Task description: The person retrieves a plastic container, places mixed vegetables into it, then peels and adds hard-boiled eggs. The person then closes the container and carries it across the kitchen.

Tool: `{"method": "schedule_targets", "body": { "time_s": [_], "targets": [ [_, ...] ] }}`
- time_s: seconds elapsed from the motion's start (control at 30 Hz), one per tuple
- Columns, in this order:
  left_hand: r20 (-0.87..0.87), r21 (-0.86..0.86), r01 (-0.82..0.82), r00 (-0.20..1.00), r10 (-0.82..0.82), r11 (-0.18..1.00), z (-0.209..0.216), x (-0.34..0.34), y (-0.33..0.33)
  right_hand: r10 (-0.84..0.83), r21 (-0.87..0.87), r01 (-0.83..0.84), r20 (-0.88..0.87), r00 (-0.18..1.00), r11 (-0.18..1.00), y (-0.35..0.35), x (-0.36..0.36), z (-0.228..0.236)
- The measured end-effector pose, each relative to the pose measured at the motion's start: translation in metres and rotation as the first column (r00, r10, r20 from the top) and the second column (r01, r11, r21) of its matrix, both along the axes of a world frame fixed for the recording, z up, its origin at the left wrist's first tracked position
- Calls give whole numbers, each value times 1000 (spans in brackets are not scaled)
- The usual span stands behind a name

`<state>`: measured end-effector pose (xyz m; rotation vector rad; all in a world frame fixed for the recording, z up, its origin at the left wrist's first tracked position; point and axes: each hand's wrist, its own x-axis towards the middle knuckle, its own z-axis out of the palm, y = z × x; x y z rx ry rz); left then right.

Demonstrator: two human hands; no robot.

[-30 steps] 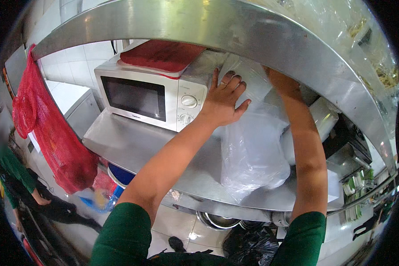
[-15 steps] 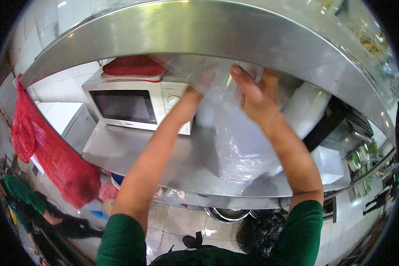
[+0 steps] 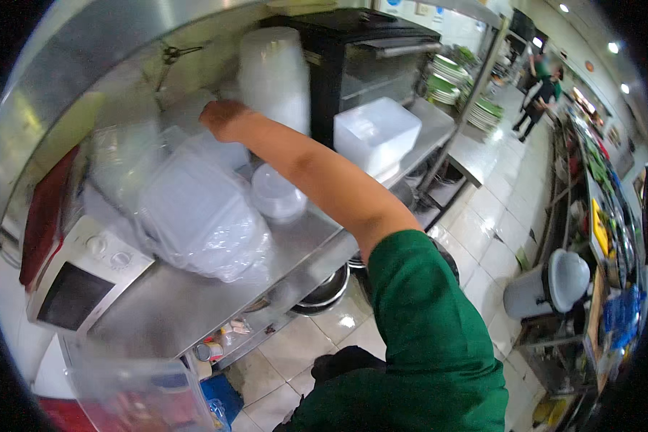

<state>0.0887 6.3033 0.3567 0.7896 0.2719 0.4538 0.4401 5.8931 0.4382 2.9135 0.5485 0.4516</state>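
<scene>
My right arm reaches across a steel shelf, and my right hand (image 3: 225,119) is at the upper edge of a clear plastic bag (image 3: 223,223). The bag holds whitish, translucent flat pieces that look like a stack of lids. Blur hides the fingers, so their grip is unclear. Left of the bag stands a blurred column of clear plastic containers (image 3: 126,151). At the lower left hangs a clear rectangular plastic container (image 3: 133,392), smeared by motion. My left hand is out of the picture.
A white microwave (image 3: 90,270) with a red item on top stands left. Behind my arm are stacked clear tubs (image 3: 275,75), a black oven (image 3: 367,65) and a white box (image 3: 376,133). Green-edged plates (image 3: 484,114) and a white bin (image 3: 547,288) are right. One person (image 3: 540,97) stands far off.
The view has swung right. Both hands were up by the bag under the upper shelf; now only the right remains in view beside it. A clear container has appeared at the lower left.
</scene>
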Motion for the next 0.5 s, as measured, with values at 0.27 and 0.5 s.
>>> {"method": "schedule_targets", "body": {
  "time_s": [0.27, 0.5],
  "targets": [
    [-23, 18, 410, 912, -410, 912, -62, -65, 48, 174, -51, -172, 54, 983, 984, 4, 47, -14],
    [-120, 6, 407, 907, -403, 914, -81, -65, 56, 172, 25, -172, -14, 985, 985, 24, 48, -11]
  ]
}}
